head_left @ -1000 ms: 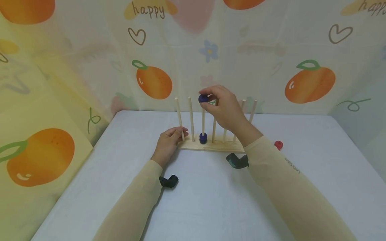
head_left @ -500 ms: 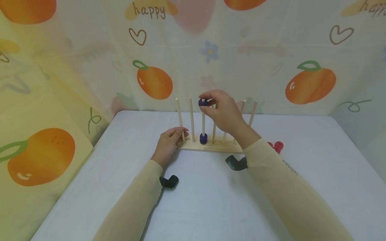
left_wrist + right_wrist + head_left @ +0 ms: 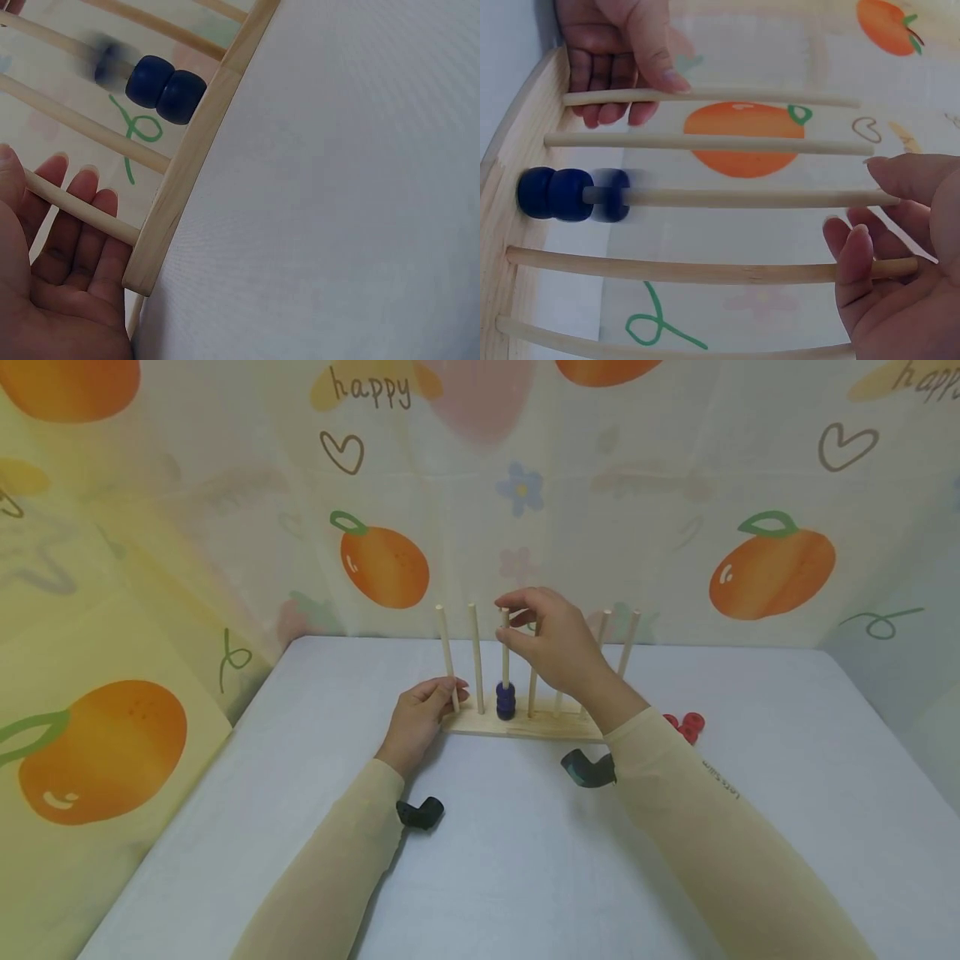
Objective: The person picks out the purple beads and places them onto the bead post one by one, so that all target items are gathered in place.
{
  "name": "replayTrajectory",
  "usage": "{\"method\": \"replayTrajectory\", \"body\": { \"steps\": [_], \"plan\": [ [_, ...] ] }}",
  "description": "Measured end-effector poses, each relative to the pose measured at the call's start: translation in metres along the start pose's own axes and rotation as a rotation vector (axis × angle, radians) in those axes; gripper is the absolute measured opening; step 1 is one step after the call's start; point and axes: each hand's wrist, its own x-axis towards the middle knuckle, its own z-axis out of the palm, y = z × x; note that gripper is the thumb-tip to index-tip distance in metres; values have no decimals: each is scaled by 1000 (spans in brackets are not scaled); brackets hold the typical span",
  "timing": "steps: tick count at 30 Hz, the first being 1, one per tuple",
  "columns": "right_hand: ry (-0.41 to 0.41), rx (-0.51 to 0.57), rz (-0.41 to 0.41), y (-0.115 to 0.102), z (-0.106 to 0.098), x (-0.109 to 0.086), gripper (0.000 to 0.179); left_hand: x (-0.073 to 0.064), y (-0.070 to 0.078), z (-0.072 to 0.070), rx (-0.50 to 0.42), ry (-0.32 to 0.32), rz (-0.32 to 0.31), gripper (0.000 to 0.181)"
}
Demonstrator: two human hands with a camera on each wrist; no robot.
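Head: blue beads (image 3: 506, 702) ring the upright third peg (image 3: 506, 652) from your left, below your right hand (image 3: 553, 633); your left hand (image 3: 420, 714) grips the end peg (image 3: 446, 643).
Left wrist: the uppermost bead (image 3: 110, 64), blurred, lies just above the others.
Right wrist: your right fingers (image 3: 855, 253) stand parted about that third peg's tip, holding no bead.

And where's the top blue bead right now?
In the head view, the top bead is near the centre, low on the third peg from the left, directly above two other blue beads and below the right hand.
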Motion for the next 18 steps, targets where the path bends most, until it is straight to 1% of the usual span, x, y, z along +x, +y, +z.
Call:
{"method": "replayTrajectory", "body": {
  "steps": [6, 10, 15, 18],
  "plan": [
    [-2, 26, -12, 3, 0, -2, 38, 0, -1, 0, 7, 2, -5, 42],
    [5, 67, -11, 5, -2, -4, 37, 1, -1, 0, 8, 5, -6, 42],
    [-3, 161, 13, 7, -4, -8, 40, 0, -1, 0, 8, 5, -4, 43],
    [-14, 225, 9, 10, -6, -9, 43, -1, 0, 0, 9, 5, 0, 42]
  ]
}}
